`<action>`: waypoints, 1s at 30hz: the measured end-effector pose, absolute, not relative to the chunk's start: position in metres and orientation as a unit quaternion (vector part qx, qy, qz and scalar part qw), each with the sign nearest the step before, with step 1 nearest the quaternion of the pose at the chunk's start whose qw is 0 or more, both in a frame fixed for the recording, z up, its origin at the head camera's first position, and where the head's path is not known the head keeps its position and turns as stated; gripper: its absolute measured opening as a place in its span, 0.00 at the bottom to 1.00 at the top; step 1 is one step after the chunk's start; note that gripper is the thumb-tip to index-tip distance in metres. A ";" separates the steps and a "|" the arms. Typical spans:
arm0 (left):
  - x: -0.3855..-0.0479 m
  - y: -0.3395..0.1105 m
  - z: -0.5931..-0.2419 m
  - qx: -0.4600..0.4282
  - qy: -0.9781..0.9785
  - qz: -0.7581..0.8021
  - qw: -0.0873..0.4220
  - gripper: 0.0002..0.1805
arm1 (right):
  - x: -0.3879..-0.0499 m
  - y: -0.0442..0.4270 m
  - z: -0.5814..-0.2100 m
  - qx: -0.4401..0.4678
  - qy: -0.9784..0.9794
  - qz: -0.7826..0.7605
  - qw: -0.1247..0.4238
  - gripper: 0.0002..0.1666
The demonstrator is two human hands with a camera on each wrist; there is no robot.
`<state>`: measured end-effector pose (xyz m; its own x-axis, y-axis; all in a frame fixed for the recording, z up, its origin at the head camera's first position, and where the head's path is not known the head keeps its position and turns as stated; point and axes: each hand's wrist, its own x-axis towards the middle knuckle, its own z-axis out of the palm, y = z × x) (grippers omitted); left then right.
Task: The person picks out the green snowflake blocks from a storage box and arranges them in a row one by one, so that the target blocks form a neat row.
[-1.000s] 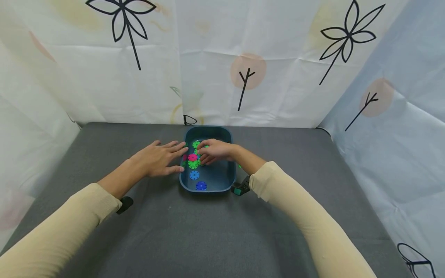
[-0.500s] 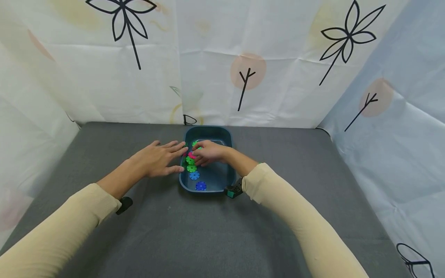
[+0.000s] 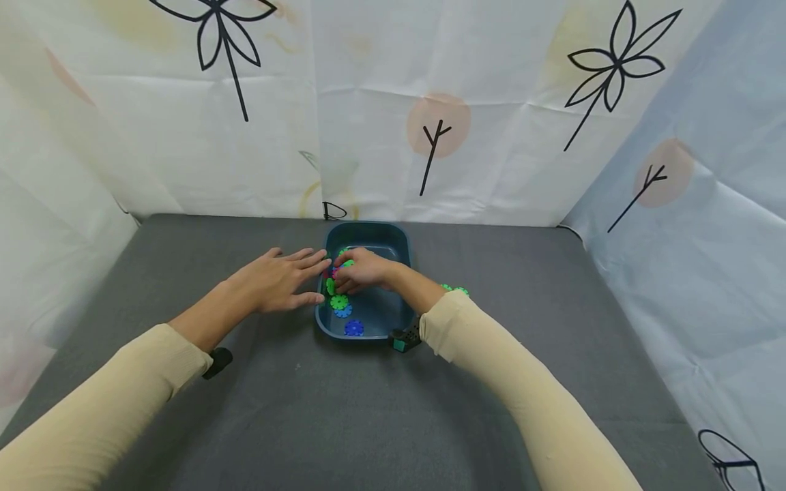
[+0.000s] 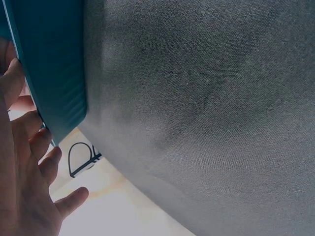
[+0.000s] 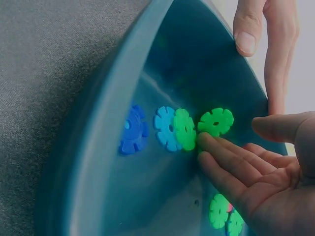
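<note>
A dark blue-green basin [image 3: 387,315] holds several plastic snowflake discs. My left hand [image 3: 273,283] rests on its left rim, fingers spread. My right hand [image 3: 367,269] reaches inside; in the right wrist view its fingers are stretched out, thumb apart, with a fingertip touching or very near a green disc [image 5: 225,118] by the wall. Another green disc [image 5: 183,135] overlaps a light blue disc [image 5: 163,123]. Closer to the near end lies a dark blue disc [image 5: 141,132]. More green discs [image 5: 217,211] and a bit of pink show beyond the fingers, partly covered.
Several green discs [image 3: 462,291] lie on the grey table [image 3: 344,416] right of the basin, partly behind the right forearm. A white patterned cloth [image 3: 374,157] hangs along the table's back edge, with more cloth at both sides.
My right hand has moved left toward the basin's left wall. A green disc has slid nearer and now overlaps the light blue one. My left hand stays put.
</note>
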<state>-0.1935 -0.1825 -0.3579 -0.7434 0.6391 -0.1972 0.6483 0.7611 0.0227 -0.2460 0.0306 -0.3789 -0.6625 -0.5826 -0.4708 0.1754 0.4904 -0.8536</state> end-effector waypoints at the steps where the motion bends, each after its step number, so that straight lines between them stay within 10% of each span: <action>1: -0.193 -0.183 -0.358 0.345 0.933 -0.023 0.097 0.41 | -0.246 0.030 -0.380 -0.130 0.770 -0.491 0.387 0.27; 30: -0.192 -0.181 -0.357 0.344 0.934 -0.029 0.092 0.41 | -0.227 0.015 -0.385 -0.102 0.808 -0.481 0.324 0.27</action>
<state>-0.1919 -0.1812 -0.3571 -0.7472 0.6365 -0.1913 0.6472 0.7623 0.0081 -0.2271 0.0154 -0.3847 -0.7690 -0.4765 -0.4263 0.1480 0.5160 -0.8437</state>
